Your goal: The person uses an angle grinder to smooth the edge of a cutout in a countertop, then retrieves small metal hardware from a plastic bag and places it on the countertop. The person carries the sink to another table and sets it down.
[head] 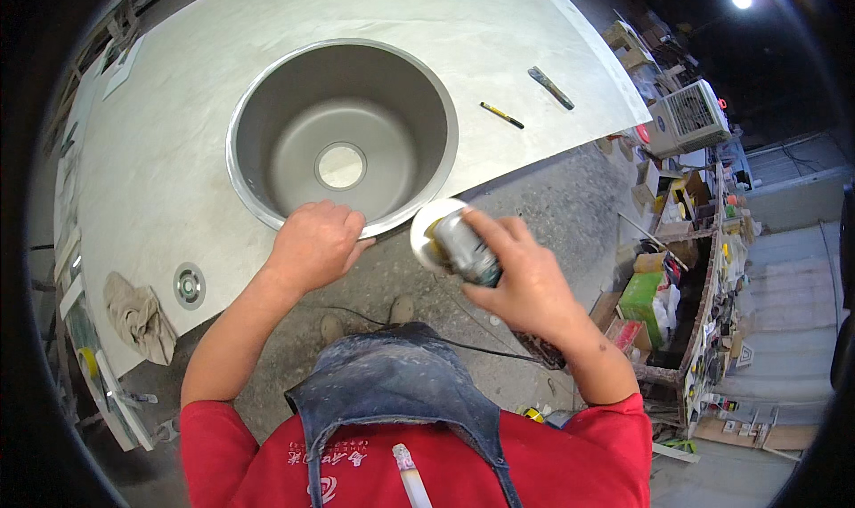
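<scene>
A round grey metal sink bowl [347,127] with a bright flat rim sits on a pale slab [167,127], its near edge reaching the slab's front edge. My left hand [324,241] grips that near rim, fingers over the top and thumb below. In my right hand [521,274] is an angle grinder [464,244], held by its body. The grinder's pale round disc [427,234] is close to the rim at the bowl's near right; whether it touches is hard to tell. Both disc and grinder look blurred. A round drain opening shows in the bowl's bottom.
On the slab lie a yellow-black marker [502,115], a dark pen-like tool [551,88], a round metal drain strainer [190,285] and a crumpled cloth [139,315]. A power cord [481,350] crosses before my apron. Cluttered shelving [688,307] and an air cooler [691,119] stand to the right.
</scene>
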The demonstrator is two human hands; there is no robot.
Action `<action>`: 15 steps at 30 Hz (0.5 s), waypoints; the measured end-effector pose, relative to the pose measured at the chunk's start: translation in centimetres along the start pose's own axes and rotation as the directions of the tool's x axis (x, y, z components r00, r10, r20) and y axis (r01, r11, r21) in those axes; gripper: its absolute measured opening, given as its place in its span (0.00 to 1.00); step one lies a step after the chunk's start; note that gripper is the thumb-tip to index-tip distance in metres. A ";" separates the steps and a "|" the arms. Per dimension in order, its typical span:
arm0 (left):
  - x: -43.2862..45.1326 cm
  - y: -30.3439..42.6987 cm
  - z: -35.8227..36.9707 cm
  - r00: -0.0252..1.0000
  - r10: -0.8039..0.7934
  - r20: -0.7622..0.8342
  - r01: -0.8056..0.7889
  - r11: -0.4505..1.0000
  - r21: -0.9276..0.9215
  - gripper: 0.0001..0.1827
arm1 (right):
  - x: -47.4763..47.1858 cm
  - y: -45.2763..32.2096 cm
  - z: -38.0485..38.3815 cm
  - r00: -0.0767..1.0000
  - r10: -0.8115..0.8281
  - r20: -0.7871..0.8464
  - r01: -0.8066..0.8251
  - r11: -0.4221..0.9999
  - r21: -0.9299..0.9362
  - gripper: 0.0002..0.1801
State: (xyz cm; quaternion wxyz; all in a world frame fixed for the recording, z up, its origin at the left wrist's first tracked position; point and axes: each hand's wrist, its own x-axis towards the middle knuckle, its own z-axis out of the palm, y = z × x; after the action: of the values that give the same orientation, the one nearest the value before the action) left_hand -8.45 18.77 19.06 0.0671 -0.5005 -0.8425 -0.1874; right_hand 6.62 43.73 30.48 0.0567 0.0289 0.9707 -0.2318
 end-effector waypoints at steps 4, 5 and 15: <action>-0.1 -0.6 1.2 1.000 0.009 -0.022 -0.008 0.999 0.052 0.13 | 0.0 -2.1 0.6 0.994 -0.024 0.111 0.025 1.000 -0.011 0.48; 0.0 -0.7 1.2 1.000 0.016 -0.025 -0.015 0.999 0.052 0.13 | 0.1 -2.4 0.8 0.992 -0.022 0.127 0.023 1.000 -0.008 0.48; -0.3 -1.6 0.2 0.996 0.084 0.010 -0.084 0.995 0.052 0.07 | 1.5 1.3 0.2 0.999 0.034 0.018 -0.033 0.997 -0.068 0.48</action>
State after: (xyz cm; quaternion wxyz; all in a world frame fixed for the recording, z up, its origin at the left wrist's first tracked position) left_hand -9.64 17.89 18.37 0.0847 -0.5343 -0.8256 -0.1606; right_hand 5.26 44.84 29.60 0.0707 0.0411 0.9767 -0.1983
